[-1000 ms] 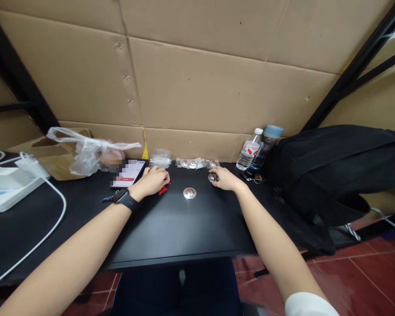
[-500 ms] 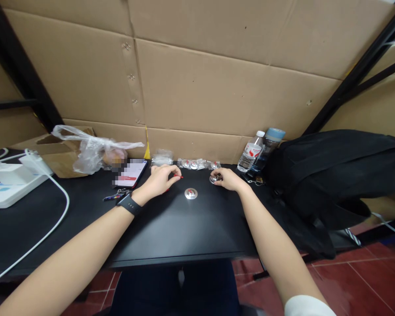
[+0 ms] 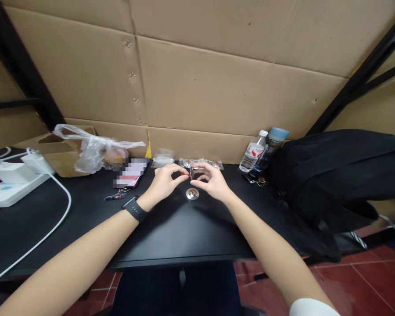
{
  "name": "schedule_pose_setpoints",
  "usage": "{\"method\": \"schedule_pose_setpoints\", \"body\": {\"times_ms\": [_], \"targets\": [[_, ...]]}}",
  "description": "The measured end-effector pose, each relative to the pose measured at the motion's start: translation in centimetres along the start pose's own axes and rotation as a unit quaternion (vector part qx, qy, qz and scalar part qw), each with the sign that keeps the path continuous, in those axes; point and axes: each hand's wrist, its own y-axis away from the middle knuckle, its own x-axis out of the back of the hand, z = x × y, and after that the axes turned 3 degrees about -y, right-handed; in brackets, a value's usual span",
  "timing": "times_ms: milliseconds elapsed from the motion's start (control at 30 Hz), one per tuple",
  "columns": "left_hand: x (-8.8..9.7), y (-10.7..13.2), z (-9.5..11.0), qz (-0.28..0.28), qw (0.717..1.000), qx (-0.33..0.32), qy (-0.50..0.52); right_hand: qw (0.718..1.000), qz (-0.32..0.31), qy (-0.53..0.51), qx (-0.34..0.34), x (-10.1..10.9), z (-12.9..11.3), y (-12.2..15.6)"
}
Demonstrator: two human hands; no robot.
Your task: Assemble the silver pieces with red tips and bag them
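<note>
In the middle of the black table my left hand (image 3: pixel 166 182) pinches a small red piece (image 3: pixel 184 174) between thumb and fingertips. My right hand (image 3: pixel 213 181) holds a shiny round metal disc (image 3: pixel 191 174) on edge, close against the red piece. Whether the two touch I cannot tell. Below the fingertips lies another round metal disc (image 3: pixel 192 194) with a red mark in its centre, flat on the table (image 3: pixel 177 237). Behind my hands several clear plastic packets (image 3: pixel 219 165) with shiny contents lie in a row, partly hidden.
To the left are a phone (image 3: pixel 134 172), a keychain (image 3: pixel 115 197), a clear plastic bag (image 3: pixel 90 151), a cardboard box (image 3: pixel 61 158) and a white power strip (image 3: pixel 13 191). On the right stand a water bottle (image 3: pixel 253 152), a blue-lidded bottle (image 3: pixel 274 139) and a black backpack (image 3: pixel 342 171).
My right hand has moved left with the metal disc and turned it on edge. It now meets my left hand, which has shifted slightly right with the red piece.
</note>
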Motion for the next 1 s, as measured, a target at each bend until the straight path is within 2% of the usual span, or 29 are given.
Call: {"method": "schedule_pose_setpoints", "body": {"times_ms": [133,433,633,867,1000], "targets": [[-0.4,0.1,0.1,0.018,1.0,-0.007,0.003,1.0,0.009,-0.014,-0.009,-0.8,-0.2,0.3],[-0.6,0.5,0.9,0.051,0.995,0.004,-0.089,0.999,0.029,-0.029,-0.01,-1.3,0.1,0.3],[-0.5,0.7,1.2,0.06,0.992,-0.031,-0.108,0.999,0.036,-0.029,-0.022,-1.3,0.3,0.4],[-0.8,1.2,1.4,0.081,0.973,-0.07,-0.205,0.996,0.051,-0.051,-0.058,-1.6,0.6,0.3],[-0.8,1.1,1.2,0.09,0.977,-0.058,-0.184,0.999,0.021,-0.01,-0.048,-0.9,0.6,0.1]]}}
